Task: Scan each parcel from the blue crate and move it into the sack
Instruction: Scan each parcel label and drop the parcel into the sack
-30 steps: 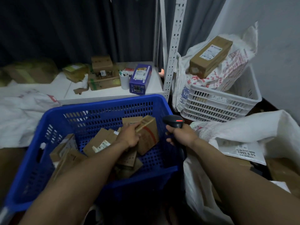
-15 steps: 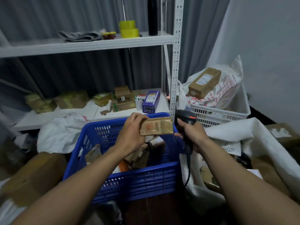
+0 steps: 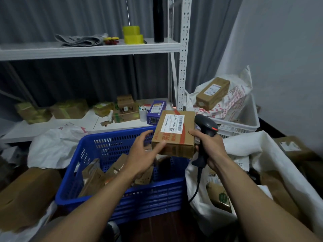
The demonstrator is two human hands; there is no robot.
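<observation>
Parcel (image 3: 174, 133) held above blue crate (image 3: 139, 194), far right corner, label up. Heavy? (OP)

Looks light, stiff cardboard. Left hand (image 3: 141, 154) props it with spread fingers; right hand (image 3: 209, 147) grips scanner (image 3: 206, 124). Hold the edges. (reply)

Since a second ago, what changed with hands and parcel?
The left hand lifted a parcel out of the blue crate, turned it label-up, then opened, fingers propping its left side; the right hand now touches its right edge. Unchanged: right hand grips the scanner; crate and sack in place.

Crate (image 3: 122, 194) left of sack (image 3: 244, 147), shelf (image 3: 87, 50) behind.
</observation>
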